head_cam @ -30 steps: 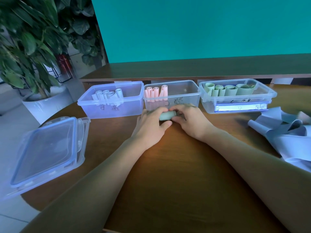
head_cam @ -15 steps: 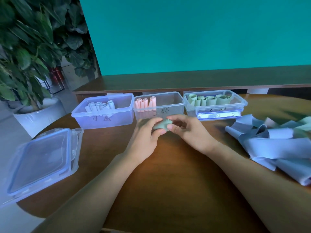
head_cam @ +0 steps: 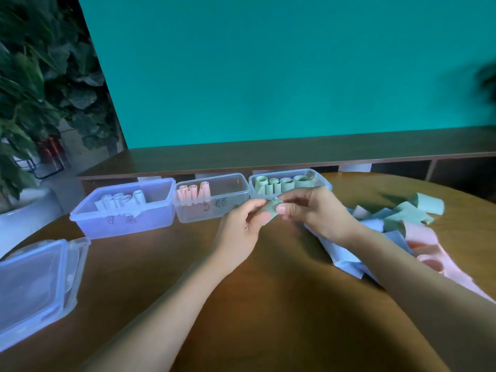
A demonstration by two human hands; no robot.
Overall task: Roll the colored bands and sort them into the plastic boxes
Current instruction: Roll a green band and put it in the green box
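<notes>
A rolled green band (head_cam: 272,208) is held above the table between both hands. My left hand (head_cam: 241,229) pinches its lower left end and my right hand (head_cam: 314,213) pinches its right side. Three clear plastic boxes stand in a row behind: the left box (head_cam: 126,218) holds pale blue rolls, the middle box (head_cam: 222,210) holds pink rolls, and the right box (head_cam: 320,181) holds green rolls. A heap of unrolled blue, green and pink bands (head_cam: 402,226) lies on the table at the right.
Stacked box lids (head_cam: 37,283) lie at the table's left edge. A potted plant (head_cam: 29,108) stands on the floor at the left. A low wooden shelf (head_cam: 295,151) runs behind the boxes below a teal wall.
Both hands have lifted the green roll off the table and carried it rightward toward the right box. The camera has tilted up and right, showing more of the band heap.
</notes>
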